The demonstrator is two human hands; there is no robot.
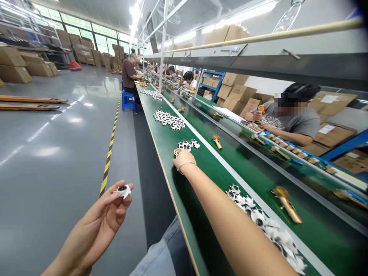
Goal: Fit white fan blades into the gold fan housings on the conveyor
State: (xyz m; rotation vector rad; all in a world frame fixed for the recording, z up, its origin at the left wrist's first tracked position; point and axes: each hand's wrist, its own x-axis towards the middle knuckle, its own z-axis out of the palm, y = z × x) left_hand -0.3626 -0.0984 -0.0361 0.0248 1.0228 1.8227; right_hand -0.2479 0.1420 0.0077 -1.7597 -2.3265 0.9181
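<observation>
My left hand is raised left of the green bench, pinching a small white finned part with a black centre between thumb and fingers. My right hand reaches over the bench, its fingers closed at a small round gold-rimmed piece that is partly hidden. Just beyond it lies a small cluster of white finned parts. A long pile of the same white parts lies right of my right forearm. Gold handheld housings rest on the belt beyond the white strip.
More white parts lie farther up the bench. A person in grey works across the line with an orange tool. A metal shelf hangs above. A blue stool stands at the far left side.
</observation>
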